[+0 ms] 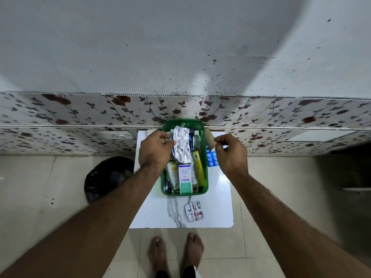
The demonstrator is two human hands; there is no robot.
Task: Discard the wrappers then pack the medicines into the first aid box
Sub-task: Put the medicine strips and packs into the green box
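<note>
A green first aid box (165, 178) stands on a small white table (212, 207), filled with medicine cartons and tubes. My left hand (155, 150) pinches the edge of a silver foil strip (182, 146) held over the box. My right hand (230, 152) hovers just right of the box with its fingers curled; I cannot tell whether it holds anything. A blue blister pack (210, 158) lies on the table under that hand, partly hidden. A silver and red blister strip (194, 211) lies on the table in front of the box. A white carton (185, 180) stands in the box.
A bin lined with a black bag (108, 177) stands on the floor left of the table. A beige roll (209, 140) lies behind the box on the right. A flower-patterned wall runs along the table's far edge. My bare feet (176, 255) stand at the near edge.
</note>
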